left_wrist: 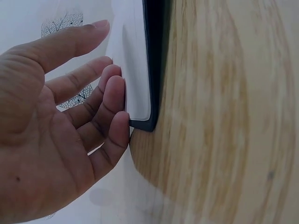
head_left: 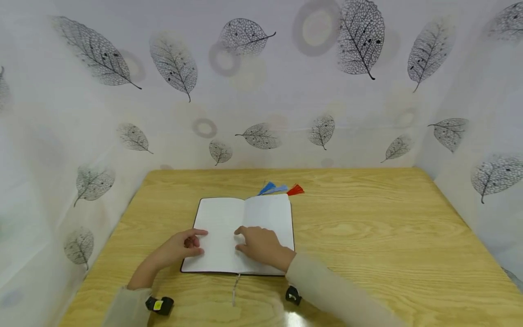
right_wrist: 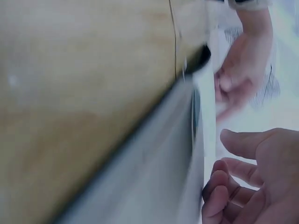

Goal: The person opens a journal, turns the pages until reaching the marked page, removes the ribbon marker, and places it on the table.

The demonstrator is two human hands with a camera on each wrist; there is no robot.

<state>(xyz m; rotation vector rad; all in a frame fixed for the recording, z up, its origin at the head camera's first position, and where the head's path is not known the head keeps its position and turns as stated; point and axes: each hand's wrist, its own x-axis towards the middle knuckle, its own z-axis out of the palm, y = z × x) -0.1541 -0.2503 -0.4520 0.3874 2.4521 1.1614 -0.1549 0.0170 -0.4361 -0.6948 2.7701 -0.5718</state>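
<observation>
Right now, the notebook (head_left: pixel 241 215) is lying spread on the desk (head_left: pixel 388 236), the left hand (head_left: pixel 177 247) flanking its left page (head_left: pixel 220 218) and the right hand (head_left: pixel 261 245) overlapping its right page (head_left: pixel 267 213), loosely bent fingers pinching nothing, perhaps keeping both sides flat.

The book (head_left: pixel 267 211) has white pages (head_left: pixel 220 215) and a near-black cover (left_wrist: pixel 156 60); its tassels (head_left: pixel 296 190) are blue, pale blue and red. The bench (head_left: pixel 367 236) shows yellow-tan wood grain. Dark net-veined leaves (head_left: pixel 361 41) and grey rings (head_left: pixel 297 30) pattern the whitish backdrop (head_left: pixel 294 97).
</observation>
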